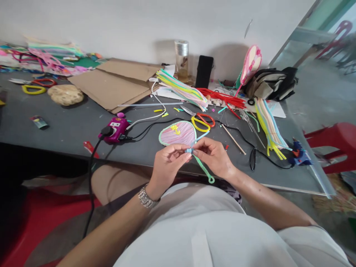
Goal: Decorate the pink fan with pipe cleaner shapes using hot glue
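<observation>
A small pink hand fan (pixel 178 133) with a green pipe-cleaner rim and a yellow ornament lies at the grey table's near edge. Its green pipe-cleaner handle (pixel 204 170) hangs down toward my lap. My left hand (pixel 167 165), with a metal watch on the wrist, pinches a light blue pipe cleaner at the fan's neck. My right hand (pixel 214 157) pinches the same spot from the other side. Both hands have closed fingers on the blue pipe cleaner (pixel 189 150).
Scissors (pixel 201 120) with yellow and red handles lie just behind the fan. A purple glue gun (pixel 115 129) with a black cord sits left, a blue glue gun (pixel 299 155) right. Bundles of pipe cleaners (pixel 183 89), cardboard (pixel 116 83), a jar (pixel 181 59), a phone (pixel 204 71) and a finished fan (pixel 250 65) stand behind.
</observation>
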Demonstrator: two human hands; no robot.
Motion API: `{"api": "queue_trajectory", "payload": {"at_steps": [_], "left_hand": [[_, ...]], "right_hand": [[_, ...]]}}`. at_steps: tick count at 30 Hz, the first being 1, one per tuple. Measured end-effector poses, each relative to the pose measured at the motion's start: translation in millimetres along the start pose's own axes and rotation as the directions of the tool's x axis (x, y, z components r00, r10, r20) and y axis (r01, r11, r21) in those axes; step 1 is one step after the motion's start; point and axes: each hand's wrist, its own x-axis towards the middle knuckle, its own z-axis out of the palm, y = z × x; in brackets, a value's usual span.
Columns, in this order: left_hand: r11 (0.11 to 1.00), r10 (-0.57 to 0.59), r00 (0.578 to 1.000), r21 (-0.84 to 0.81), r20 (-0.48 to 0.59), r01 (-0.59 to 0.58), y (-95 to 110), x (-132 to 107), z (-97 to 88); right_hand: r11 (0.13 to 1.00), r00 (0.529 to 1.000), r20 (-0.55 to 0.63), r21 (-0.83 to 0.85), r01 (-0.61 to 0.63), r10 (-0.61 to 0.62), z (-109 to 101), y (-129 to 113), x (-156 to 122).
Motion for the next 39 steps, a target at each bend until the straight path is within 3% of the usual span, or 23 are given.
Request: {"api": "queue_trajectory", "payload": {"at_steps": [6,10,12,18,22,25,28,30,34,39], "left_hand": [[0.964,0.191,0.982,0.190,-0.002,-0.187,0.1,-3.0,1.9],[0.837,0.401,0.914,0.378,0.064,-0.394,0.8,-4.5,1.0],[0.789,0.446,0.891,0.431,0.086,-0.437,1.9,-4.6,0.0],[0.803,0.388,0.919,0.461,0.076,-0.377,4.9,-2.0,-2.5],[0.899,0.246,0.966,0.354,0.079,-0.258,7.8,0.9,-3.8],[0.953,0.151,0.984,0.251,0.096,-0.170,7.4,2.2,-2.4],[0.939,0.229,0.973,0.260,0.013,-0.224,2.4,1.8,2.2],[0.928,0.278,0.960,0.268,-0.034,-0.259,-1.9,1.5,5.6],[0.939,0.251,0.967,0.255,-0.052,-0.231,-5.8,2.0,8.7],[0.878,0.311,0.949,0.394,-0.041,-0.271,-0.7,3.1,6.8]], "right_hand": [[0.929,0.976,-0.069,-0.326,0.174,-0.207,-2.7,-19.0,-9.9],[0.931,0.986,-0.015,-0.332,0.154,-0.168,-3.2,-24.8,-8.1],[0.937,0.990,-0.011,-0.324,0.130,-0.141,-2.5,-23.3,-6.5],[0.897,0.982,-0.006,-0.409,0.170,-0.189,-0.1,-19.1,-5.0],[0.847,0.968,0.042,-0.474,0.239,-0.249,-1.1,-22.8,-2.4],[0.898,0.988,0.030,-0.413,0.152,-0.154,-2.6,-25.6,3.1],[0.974,0.998,-0.004,-0.218,-0.059,0.060,-4.1,-26.4,10.2],[0.983,0.991,0.003,-0.124,-0.134,0.135,-5.0,-26.5,13.7],[0.983,0.987,-0.002,-0.087,-0.162,0.162,-5.1,-27.8,14.9],[0.982,0.995,-0.037,-0.159,-0.101,0.096,-3.1,-30.3,11.8]]}}
